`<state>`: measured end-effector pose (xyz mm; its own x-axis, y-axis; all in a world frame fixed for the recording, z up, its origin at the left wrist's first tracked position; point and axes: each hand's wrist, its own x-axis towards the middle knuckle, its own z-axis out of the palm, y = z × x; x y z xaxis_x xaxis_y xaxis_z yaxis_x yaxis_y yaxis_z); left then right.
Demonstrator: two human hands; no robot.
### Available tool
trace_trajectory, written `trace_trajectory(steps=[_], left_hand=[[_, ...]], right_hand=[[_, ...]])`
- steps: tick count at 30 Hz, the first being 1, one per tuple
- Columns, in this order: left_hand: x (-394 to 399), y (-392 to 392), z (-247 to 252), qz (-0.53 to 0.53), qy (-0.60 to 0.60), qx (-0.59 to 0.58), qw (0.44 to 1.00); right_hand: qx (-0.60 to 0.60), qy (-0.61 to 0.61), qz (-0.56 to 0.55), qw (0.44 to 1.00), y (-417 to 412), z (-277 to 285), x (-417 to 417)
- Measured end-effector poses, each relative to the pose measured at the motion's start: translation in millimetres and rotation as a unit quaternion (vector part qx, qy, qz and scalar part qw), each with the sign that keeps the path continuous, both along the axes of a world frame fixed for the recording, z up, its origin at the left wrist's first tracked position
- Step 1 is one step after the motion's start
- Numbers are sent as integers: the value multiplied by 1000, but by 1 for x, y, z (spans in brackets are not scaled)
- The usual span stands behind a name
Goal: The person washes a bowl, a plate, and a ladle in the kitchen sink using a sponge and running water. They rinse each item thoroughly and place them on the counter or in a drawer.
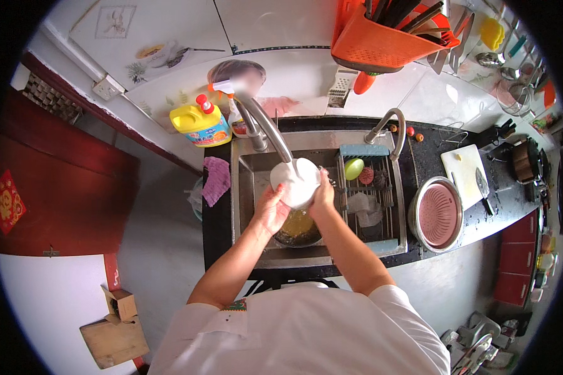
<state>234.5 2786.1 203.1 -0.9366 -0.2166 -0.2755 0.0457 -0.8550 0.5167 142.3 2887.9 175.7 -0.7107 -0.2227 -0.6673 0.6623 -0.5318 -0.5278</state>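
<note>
Both hands hold a white bowl (296, 183) beneath the steel faucet (273, 133), with water running onto it. My left hand (271, 209) grips the bowl's lower left side, fingers partly hidden. At the opposite rim, my right hand (323, 193) is closed on the bowl's right side. Directly below sits a round pan (299, 230) in the steel sink (249, 187), with yellowish liquid and some foam inside.
Right of the pan, a drying rack (363, 187) spans the sink and carries a green oval item (354, 168) and a pale cloth (363, 208). A pink colander (436, 214) and white cutting board (464, 176) lie further right. A yellow detergent jug (201, 126) stands behind a purple cloth (216, 180).
</note>
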Motion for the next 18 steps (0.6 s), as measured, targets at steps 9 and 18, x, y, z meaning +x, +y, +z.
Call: trace_trajectory(steps=[9, 18], left_hand=[[20, 6, -13, 24, -36, -155, 987], [4, -12, -21, -29, -168, 152, 974]], right_hand=[[49, 48, 72, 995, -28, 34, 23], [-199, -48, 120, 971, 33, 29, 16]])
